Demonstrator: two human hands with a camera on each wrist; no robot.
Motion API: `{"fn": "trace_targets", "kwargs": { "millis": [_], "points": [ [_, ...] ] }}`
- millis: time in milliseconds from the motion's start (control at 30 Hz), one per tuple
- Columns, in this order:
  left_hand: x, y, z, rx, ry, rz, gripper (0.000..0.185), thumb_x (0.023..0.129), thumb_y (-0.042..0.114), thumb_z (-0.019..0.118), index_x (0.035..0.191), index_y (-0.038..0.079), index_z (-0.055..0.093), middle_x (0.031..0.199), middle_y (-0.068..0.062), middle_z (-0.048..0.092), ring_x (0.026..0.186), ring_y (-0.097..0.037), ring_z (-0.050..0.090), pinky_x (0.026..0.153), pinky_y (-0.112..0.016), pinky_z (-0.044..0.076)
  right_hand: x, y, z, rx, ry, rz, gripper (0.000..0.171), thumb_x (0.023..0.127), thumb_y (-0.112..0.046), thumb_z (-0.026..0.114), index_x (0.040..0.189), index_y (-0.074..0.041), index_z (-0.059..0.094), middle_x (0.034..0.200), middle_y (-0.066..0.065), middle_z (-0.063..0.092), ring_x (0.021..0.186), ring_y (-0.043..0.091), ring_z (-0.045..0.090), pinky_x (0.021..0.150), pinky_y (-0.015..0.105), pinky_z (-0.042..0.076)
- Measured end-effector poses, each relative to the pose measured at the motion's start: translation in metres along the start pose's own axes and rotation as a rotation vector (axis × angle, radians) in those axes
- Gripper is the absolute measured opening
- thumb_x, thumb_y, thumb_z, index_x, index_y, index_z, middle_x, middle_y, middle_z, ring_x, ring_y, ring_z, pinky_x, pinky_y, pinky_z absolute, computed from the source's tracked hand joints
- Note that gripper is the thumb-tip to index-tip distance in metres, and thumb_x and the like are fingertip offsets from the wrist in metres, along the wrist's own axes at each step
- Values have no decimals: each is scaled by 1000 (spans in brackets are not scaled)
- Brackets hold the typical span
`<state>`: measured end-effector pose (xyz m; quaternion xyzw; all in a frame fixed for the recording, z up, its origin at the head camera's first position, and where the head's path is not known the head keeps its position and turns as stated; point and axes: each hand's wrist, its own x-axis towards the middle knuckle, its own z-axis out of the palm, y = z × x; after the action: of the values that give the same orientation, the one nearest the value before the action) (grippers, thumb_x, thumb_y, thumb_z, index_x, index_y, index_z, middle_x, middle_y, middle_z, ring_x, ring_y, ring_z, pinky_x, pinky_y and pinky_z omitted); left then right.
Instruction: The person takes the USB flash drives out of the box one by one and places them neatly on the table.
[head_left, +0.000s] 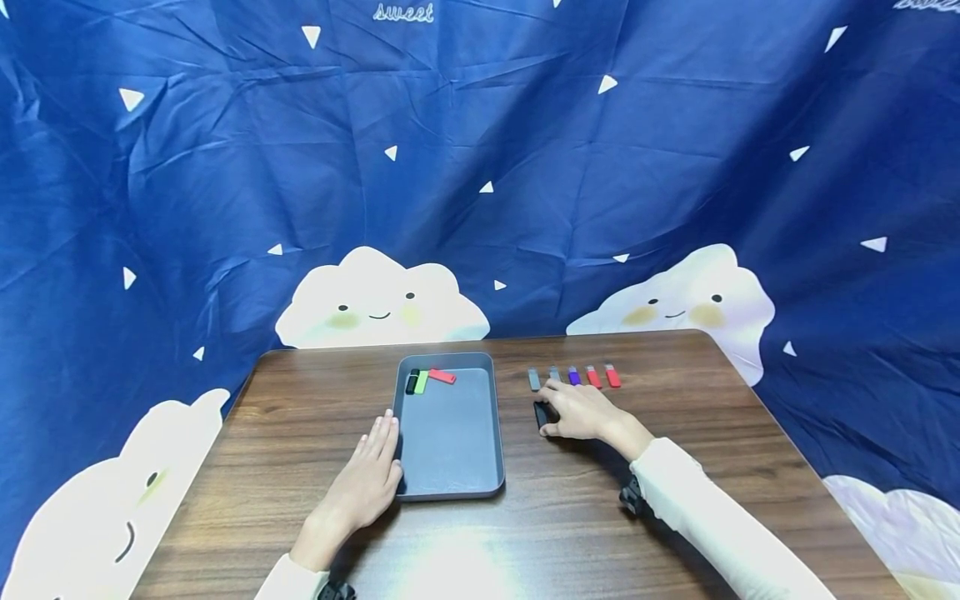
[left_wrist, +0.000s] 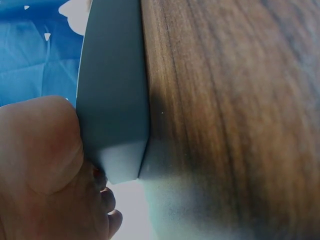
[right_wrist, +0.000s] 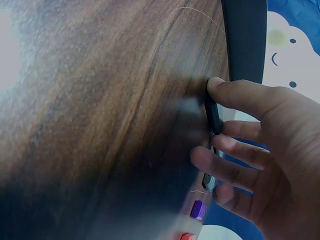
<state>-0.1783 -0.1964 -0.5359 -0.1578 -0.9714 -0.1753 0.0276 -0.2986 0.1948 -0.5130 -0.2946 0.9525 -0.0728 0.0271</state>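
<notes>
A small black oblong stick [head_left: 541,413] is pinched by the right hand [head_left: 581,412] on the dark wood-grain tabletop [head_left: 300,400], right of the centre and toward the far edge; in the right wrist view the thumb and curled fingers [right_wrist: 235,167] are seen closed around the black stick [right_wrist: 213,116], which is held against the tabletop [right_wrist: 100,125]. Just beyond that hand, a row of small sticks is laid parallel to the far edge: a grey stick [head_left: 534,379], a second grey stick [head_left: 554,372] partly hidden by the fingertips, a purple stick [head_left: 574,376], and two red sticks [head_left: 593,377] [head_left: 612,376]; the purple stick [right_wrist: 198,210] is also seen beside the fingers in the right wrist view.

A grey rectangular tray with a raised rim [head_left: 448,492] is set at the centre of the tabletop; at its far left corner a black stick [head_left: 412,382], a green stick [head_left: 422,382] and a red stick [head_left: 442,376] are lying close together, the red one crosswise. The left hand [head_left: 367,483] is laid flat on the tabletop with straight, relaxed fingers, pressed against the tray's left wall near its near left corner; nothing is gripped by it. In the left wrist view the tray's grey wall [left_wrist: 112,100] is seen touching the hand [left_wrist: 45,175].
</notes>
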Motion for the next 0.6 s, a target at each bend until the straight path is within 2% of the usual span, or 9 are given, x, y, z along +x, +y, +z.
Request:
{"fn": "trace_targets", "kwargs": {
  "millis": [300,400,600],
  "points": [
    [0,1,-1,0,1,3,62,110,14,47,163,-12,28,174,-28,23,162,-45,25,131,-61,27,-3,0,-9,-8,22,-16,57,90,-46,83,135,-12,71,121,3,67,75,13,56,64,35,52],
    [0,0,-1,4,8,7,62,110,14,47,163,-12,28,174,-28,23,162,-45,25,131,-61,27,-4,0,-13,-21,54,-30,51,92,-44,82,130,-13,71,119,3,67,77,14,61,64,36,54],
    [-1,0,0,20,20,15,62,109,14,48,162,-12,29,174,-28,25,162,-45,27,131,-61,28,-1,-2,-23,-48,120,-41,33,93,-37,80,118,-17,75,111,-3,71,86,23,73,67,43,56]
  ]
}}
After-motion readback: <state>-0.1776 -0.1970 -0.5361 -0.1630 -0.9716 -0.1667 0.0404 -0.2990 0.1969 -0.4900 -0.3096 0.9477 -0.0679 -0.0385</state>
